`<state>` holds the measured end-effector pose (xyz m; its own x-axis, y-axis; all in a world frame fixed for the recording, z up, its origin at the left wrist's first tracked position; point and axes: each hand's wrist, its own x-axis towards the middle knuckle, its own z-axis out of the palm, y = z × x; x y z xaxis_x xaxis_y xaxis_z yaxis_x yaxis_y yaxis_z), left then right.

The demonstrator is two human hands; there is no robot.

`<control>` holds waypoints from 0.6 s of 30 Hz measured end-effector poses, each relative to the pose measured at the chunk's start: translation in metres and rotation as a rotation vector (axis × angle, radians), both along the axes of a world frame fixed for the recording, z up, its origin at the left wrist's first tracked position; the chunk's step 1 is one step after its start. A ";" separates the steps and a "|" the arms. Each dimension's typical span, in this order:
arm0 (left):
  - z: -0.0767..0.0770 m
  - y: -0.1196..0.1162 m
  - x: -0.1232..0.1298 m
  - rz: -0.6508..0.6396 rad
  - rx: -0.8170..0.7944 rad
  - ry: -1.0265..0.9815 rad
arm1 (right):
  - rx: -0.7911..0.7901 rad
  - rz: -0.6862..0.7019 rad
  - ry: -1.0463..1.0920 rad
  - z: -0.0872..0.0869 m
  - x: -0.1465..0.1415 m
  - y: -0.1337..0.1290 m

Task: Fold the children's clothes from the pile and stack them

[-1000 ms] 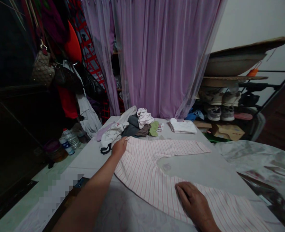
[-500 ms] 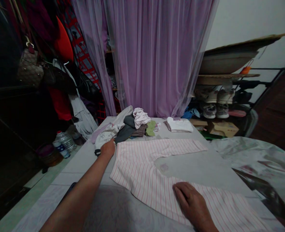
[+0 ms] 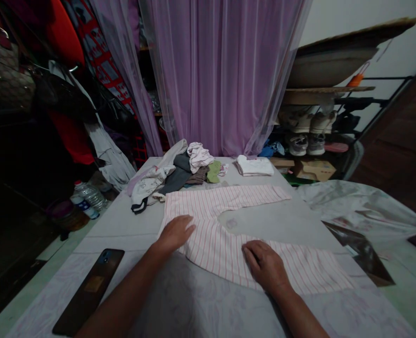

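Observation:
Striped white-and-pink trousers (image 3: 208,234) lie spread on the table (image 3: 130,234), waist to the left and legs to the right. My left hand (image 3: 177,232) rests on them near the waist, fingers apart and holding nothing. On the nearer leg lies my right hand (image 3: 265,264), its fingers curled, with the thumb partly apart; whether it pinches any cloth is hidden. A heap of small clothes (image 3: 180,173) sits beyond the waist. Farther right is a folded white garment (image 3: 254,166).
A phone (image 3: 91,286) lies at the table's left front. Bottles (image 3: 90,197) stand on the floor at left. Purple curtains (image 3: 222,80) hang behind the table. Shoes (image 3: 306,143) fill a rack at right, above a cardboard box (image 3: 314,169). Plastic sheeting (image 3: 363,209) lies beside the table.
My left hand has moved from the clothes heap toward me onto the trousers' waist area. My right hand stays on the nearer leg. The view has shifted, showing more of the phone.

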<state>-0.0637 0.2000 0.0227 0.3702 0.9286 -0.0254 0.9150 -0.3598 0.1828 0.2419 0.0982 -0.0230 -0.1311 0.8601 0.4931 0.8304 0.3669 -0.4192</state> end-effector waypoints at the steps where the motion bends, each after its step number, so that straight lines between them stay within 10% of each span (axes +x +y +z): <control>1: -0.008 -0.010 0.001 -0.070 -0.027 -0.020 | 0.002 -0.007 -0.004 0.001 0.000 -0.001; 9: -0.001 -0.040 -0.056 -0.133 0.170 -0.260 | -0.003 0.139 0.005 0.014 -0.032 -0.020; 18: 0.006 -0.048 -0.092 -0.279 0.113 0.144 | -0.227 0.311 -0.122 0.023 -0.068 -0.028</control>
